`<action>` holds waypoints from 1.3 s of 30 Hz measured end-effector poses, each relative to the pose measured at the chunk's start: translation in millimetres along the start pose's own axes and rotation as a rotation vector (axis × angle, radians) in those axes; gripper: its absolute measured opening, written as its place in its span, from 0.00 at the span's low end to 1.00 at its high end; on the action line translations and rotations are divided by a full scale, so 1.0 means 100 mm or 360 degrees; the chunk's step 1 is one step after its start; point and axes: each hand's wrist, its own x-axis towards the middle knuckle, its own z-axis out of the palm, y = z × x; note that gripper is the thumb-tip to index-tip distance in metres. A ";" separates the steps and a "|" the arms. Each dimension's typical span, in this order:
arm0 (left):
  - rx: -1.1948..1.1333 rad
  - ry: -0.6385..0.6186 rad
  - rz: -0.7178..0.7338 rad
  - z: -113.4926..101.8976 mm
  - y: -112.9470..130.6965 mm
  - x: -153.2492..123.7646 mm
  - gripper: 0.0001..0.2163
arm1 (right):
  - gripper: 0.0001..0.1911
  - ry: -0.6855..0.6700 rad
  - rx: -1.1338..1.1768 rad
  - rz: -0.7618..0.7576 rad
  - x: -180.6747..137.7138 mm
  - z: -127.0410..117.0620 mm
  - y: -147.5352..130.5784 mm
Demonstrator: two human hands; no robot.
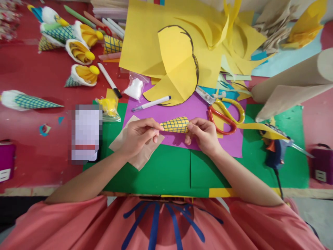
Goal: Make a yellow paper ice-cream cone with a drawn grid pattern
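A small yellow paper cone (175, 125) with a dark grid drawn on it lies sideways between my hands. My left hand (139, 135) pinches its narrow tip, and the fingers of my right hand (204, 135) close on its wide end. Under my left hand is a square of beige paper (139, 163), on top of purple paper (179, 141) and green sheets (161, 170). Just beyond the cone lie a capped marker (152, 103) and a yellow paper piece with a black-outlined curved edge (179, 66). Scissors (223, 116) with red and yellow handles rest near my right hand.
A blue glue gun (277, 151) lies at right, below a roll of brown paper (288, 73). Finished paper cones (82, 74) sit at upper left. A phone (87, 133), a bag of yellow bits (109, 107) and a bag of white material (135, 86) are left of centre.
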 end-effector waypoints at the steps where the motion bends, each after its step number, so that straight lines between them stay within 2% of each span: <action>1: 0.0013 0.0009 -0.0028 0.00 0.00 0.00 0.03 | 0.14 -0.0003 0.0009 0.0004 0.00 0.00 0.00; 6: 0.0085 0.0072 -0.0088 0.01 0.01 -0.01 0.05 | 0.11 -0.0037 0.0057 -0.0029 0.01 -0.03 0.01; 11: 0.0335 0.0205 -0.0048 0.05 0.04 -0.01 0.06 | 0.10 -0.0012 0.0018 -0.0067 0.00 -0.02 0.00; 15: 0.0439 0.0227 0.0095 0.07 0.03 -0.05 0.05 | 0.11 0.0094 -0.0145 -0.0199 -0.02 0.00 -0.01; 18: 0.0560 0.0223 0.0205 0.07 0.01 -0.08 0.05 | 0.16 0.0075 -0.0239 -0.0307 -0.04 0.01 0.00; 23: 0.0765 0.0169 0.0355 0.07 -0.02 -0.12 0.06 | 0.20 0.0073 -0.0281 -0.0268 -0.04 0.03 -0.01; 27: 0.0730 0.0125 0.0261 0.09 -0.01 -0.12 0.09 | 0.17 0.0155 -0.0336 -0.0153 -0.03 0.08 -0.05; 32: 0.0426 0.0192 -0.0014 0.12 0.01 -0.06 0.12 | 0.15 0.0221 -0.0361 -0.0219 -0.02 0.09 -0.04; 39: 0.0400 0.0262 -0.0051 0.11 0.02 -0.04 0.11 | 0.15 0.0271 -0.0447 -0.0317 -0.03 0.09 -0.04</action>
